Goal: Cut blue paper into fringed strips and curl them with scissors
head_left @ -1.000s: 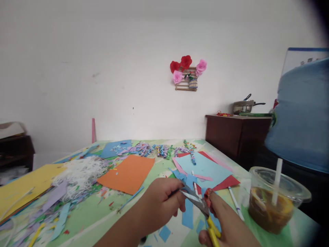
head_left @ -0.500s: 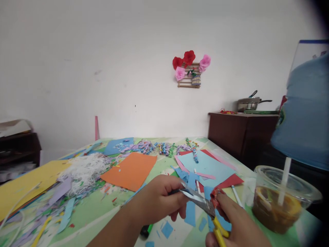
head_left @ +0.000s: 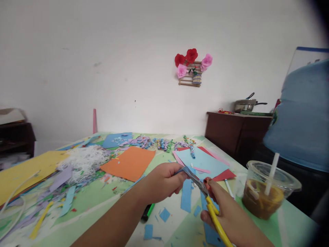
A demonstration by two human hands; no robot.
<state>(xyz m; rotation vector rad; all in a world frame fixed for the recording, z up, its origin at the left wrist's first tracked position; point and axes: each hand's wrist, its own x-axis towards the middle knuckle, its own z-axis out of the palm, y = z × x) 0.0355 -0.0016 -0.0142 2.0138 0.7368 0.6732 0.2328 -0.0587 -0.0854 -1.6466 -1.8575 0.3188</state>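
My left hand point(head_left: 164, 181) is closed, with thumb and fingers pinching a small strip of blue paper point(head_left: 184, 170). At its right, the metal blades of a pair of scissors point(head_left: 214, 214) reach up to the paper and touch it. My right hand point(head_left: 228, 209) is wrapped around the yellow handles. Something small, red and rolled point(head_left: 206, 182) sits at its index fingertip; its kind is unclear. Beneath the hands lie blue paper strips point(head_left: 186, 196) and a small blue paper square point(head_left: 165, 214). A green and black marker point(head_left: 147, 212) is partly covered by my left forearm.
A plastic cup point(head_left: 263, 200) with brown drink and a straw stands at the right. Orange paper point(head_left: 131, 163), light blue sheets point(head_left: 205, 163), white shredded strands point(head_left: 86, 163) and yellow paper point(head_left: 31, 173) cover the table. Paper rolls point(head_left: 164, 144) lie at the back.
The scissor blades, which stood apart beside the left fingers, now look closer together along the blue paper. Both hands have moved slightly up and the right one leftward in view; the view has shifted a little.
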